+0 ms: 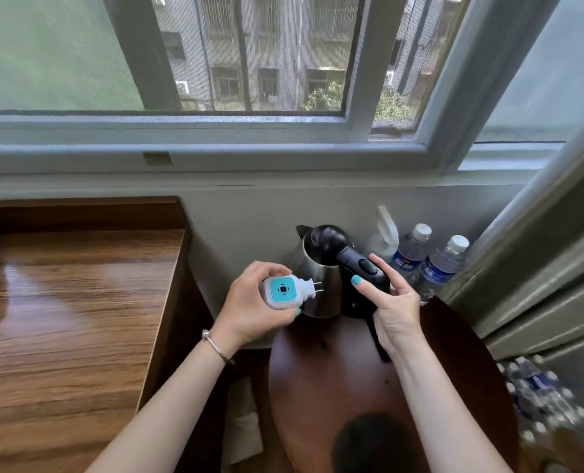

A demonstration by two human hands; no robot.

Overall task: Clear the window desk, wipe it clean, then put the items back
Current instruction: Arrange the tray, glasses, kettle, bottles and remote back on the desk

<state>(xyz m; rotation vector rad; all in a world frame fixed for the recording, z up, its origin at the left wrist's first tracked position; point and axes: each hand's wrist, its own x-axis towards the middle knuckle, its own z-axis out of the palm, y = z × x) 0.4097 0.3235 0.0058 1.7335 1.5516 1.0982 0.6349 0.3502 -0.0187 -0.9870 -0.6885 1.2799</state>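
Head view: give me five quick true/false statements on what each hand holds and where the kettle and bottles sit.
1. The left hand grips a white and teal plug-in device. True.
2. The right hand is on the kettle handle. True.
3. The kettle stands on the wooden desk. False: it stands on the dark round table beside the desk.
4. Two capped water bottles stand right of the kettle. True.
5. The plug-in device is plugged into a wall socket. False: its prongs are bare, in the air.
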